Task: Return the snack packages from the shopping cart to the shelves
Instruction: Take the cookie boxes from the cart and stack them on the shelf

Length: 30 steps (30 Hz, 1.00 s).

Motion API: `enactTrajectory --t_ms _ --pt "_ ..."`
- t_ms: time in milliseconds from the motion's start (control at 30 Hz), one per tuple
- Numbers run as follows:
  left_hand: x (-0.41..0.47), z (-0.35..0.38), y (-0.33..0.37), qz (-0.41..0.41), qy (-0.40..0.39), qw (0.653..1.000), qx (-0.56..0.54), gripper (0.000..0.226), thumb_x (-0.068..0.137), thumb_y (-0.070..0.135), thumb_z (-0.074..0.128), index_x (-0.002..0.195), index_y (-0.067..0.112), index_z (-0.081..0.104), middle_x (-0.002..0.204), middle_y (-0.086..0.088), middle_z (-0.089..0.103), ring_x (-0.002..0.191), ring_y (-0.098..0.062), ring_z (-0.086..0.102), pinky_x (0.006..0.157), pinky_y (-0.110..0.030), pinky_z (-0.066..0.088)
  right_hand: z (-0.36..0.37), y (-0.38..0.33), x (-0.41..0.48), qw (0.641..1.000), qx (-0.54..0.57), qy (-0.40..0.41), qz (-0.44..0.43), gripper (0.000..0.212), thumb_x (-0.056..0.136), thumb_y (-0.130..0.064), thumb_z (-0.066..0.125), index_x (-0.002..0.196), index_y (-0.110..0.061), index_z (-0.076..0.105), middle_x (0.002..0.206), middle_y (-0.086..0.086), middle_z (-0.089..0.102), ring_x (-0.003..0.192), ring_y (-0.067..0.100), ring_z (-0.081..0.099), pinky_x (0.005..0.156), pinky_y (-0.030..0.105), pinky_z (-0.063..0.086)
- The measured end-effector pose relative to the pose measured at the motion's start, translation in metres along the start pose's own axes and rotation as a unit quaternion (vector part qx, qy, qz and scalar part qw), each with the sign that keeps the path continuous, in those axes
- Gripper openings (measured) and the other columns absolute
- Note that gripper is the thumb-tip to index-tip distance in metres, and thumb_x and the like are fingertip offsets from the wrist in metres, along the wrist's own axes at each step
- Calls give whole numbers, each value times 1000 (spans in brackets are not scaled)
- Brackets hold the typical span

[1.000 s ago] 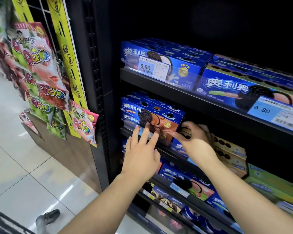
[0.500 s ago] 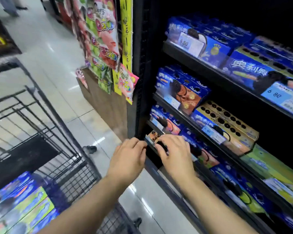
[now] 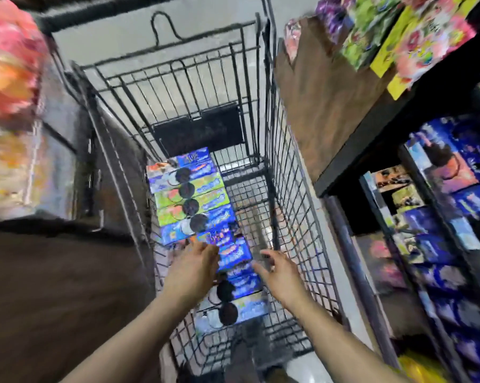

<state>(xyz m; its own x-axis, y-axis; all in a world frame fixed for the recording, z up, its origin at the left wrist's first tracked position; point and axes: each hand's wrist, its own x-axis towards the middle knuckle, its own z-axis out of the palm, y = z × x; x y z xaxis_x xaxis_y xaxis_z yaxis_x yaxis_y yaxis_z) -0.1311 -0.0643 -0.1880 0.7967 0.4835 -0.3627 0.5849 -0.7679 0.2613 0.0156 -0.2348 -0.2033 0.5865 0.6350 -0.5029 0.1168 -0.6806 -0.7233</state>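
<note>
Reaching into the shopping cart [image 3: 288,189] with the left hand [image 3: 194,268] laid loosely on a blue cookie box [image 3: 234,254] and the right hand [image 3: 278,275] spread open just beside its other end, neither clamped on it. Lying in a row of similar boxes [image 3: 189,194] on the cart's floor, shelves [image 3: 385,128] to the right. Probably light, stiff cardboard, crushable inside: best taken by both short ends.

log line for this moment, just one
phase: reaching into shopping cart | left hand: open, at blue cookie box | right hand: open, beside box | grasp: not yet
</note>
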Motion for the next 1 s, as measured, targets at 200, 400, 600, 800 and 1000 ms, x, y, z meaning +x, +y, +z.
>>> enactTrajectory --t_ms 200,400,600,800,1000 --pt "-27 22 -36 -62 -97 992 42 35 86 24 51 120 17 57 122 -13 52 109 -42 56 79 -50 56 57 9 49 974 137 -64 169 87 73 -77 68 137 -19 53 135 -3 60 118 16 58 106 36 44" --pt "-32 20 -22 -63 -146 982 101 35 92 9 48 127 10 51 128 -13 44 112 -33 53 86 -43 49 78 25 59 970 137 -64 189 102 52 -97 59 129 -30 53 122 -5 68 112 19 64 103 45 49" --pt "-30 7 -27 -88 -179 979 44 41 88 -1 49 128 6 54 130 -16 43 107 -40 59 83 -46 51 88 12 56 966 161 -52 195 99 55 -87 71 131 -29 46 126 -5 64 116 19 63 104 47 48" --pt "-23 -5 -29 -65 -206 975 41 43 92 -4 47 134 4 48 135 -20 37 119 -40 50 92 -44 46 90 4 54 947 242 -75 199 59 78 -55 78 116 -21 50 118 5 67 104 20 68 82 39 55" --pt "-18 -5 -36 -46 -208 970 120 58 91 7 55 145 13 35 142 -20 32 117 -43 52 88 -49 47 93 3 48 951 224 -122 175 41 89 -38 73 118 -21 49 119 3 68 100 18 71 74 29 54"
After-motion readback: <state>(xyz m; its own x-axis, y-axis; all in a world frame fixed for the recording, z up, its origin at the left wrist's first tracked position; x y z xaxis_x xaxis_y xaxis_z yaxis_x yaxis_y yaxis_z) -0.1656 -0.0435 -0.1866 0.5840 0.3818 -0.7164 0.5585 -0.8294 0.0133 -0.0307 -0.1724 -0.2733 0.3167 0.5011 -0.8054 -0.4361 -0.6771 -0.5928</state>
